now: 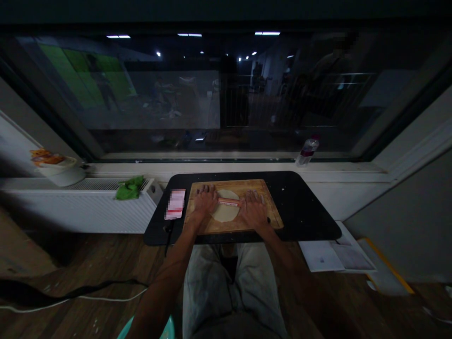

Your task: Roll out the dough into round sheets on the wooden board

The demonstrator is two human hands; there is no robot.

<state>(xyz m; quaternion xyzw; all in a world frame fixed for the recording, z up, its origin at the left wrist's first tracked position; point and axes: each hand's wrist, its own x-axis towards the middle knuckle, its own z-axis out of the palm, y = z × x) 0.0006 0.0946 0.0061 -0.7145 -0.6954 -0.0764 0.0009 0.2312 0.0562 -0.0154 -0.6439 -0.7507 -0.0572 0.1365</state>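
Note:
A round flat disc of pale dough [226, 212] lies on a wooden board [261, 188] on a small black table [303, 207]. A thin rolling pin [229, 202] lies across the dough. My left hand [205, 200] presses flat on the pin's left end, fingers stretched out. My right hand [253, 207] lies flat on its right end, fingers stretched out too. The pin's ends are hidden under my palms.
A pink and white packet [175, 204] lies at the table's left edge. A white radiator [70, 207] to the left carries a green cloth [130, 188] and a white bowl [60, 170]. A plastic bottle [307, 151] stands on the window sill. Papers [335, 256] and cables [70, 292] lie on the wooden floor.

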